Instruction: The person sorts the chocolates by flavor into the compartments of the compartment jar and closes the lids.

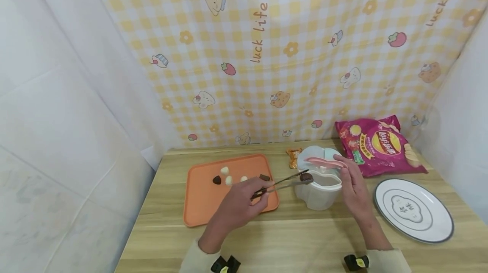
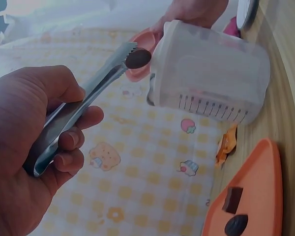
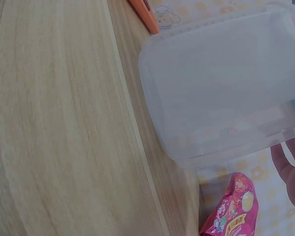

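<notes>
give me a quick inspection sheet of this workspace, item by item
surface: wooden table, bare in front.
job's things: tongs pinch a dark candy over the open container; more pieces lie on the orange tray.
clutter: chip bag, white plate, small orange wrapper.
grippers: left hand grips the tongs; right hand holds the container's pink-edged lid up.
cables: nothing seen.
surroundings: yellow checked cloth behind, white sheets at both sides.
</notes>
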A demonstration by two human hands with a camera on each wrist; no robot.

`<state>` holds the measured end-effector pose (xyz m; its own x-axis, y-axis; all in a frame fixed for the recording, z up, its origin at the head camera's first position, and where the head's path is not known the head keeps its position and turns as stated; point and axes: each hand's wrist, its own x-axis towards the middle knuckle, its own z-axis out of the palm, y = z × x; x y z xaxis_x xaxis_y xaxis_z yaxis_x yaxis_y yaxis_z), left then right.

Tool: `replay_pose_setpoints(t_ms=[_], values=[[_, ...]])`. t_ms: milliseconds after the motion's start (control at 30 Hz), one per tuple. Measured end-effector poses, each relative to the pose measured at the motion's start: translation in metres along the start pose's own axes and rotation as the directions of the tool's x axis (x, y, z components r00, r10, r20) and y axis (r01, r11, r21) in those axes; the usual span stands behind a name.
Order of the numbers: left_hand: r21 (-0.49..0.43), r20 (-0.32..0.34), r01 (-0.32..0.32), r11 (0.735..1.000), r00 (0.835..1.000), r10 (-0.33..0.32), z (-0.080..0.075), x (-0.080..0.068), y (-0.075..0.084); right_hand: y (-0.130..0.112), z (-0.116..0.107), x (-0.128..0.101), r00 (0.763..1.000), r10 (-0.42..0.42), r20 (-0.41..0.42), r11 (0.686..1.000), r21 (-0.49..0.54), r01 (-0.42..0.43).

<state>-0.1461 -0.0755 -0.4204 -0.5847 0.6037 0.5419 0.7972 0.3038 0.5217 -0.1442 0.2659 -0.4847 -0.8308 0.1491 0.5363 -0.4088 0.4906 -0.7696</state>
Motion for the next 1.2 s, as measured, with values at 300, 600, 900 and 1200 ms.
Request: replay_pose_setpoints(t_ms=[300, 600, 900, 1200], values=[[0.069, 0.052, 0.009, 0.998, 0.999, -0.012, 0.013, 0.018, 0.005, 0.004, 0.001, 0.000, 0.999, -0.041, -0.007, 0.999, 0.005, 0.041], [0.090, 0.112, 0.025, 0.996, 0.993, -0.036, 0.019, 0.029, 0.005, 0.002, 0.001, 0.001, 1.000, -0.017, -0.005, 1.000, -0.006, 0.017], [0.119, 0.128, 0.019, 0.993, 0.991, -0.034, 0.017, 0.028, 0.008, 0.000, 0.001, -0.001, 1.000, -0.007, -0.002, 1.000, 0.006, 0.007], [0.097, 0.084, 0.009, 0.995, 0.996, -0.017, 0.013, 0.019, 0.003, 0.004, 0.000, 0.000, 0.998, -0.057, -0.014, 0.998, 0.007, 0.057]])
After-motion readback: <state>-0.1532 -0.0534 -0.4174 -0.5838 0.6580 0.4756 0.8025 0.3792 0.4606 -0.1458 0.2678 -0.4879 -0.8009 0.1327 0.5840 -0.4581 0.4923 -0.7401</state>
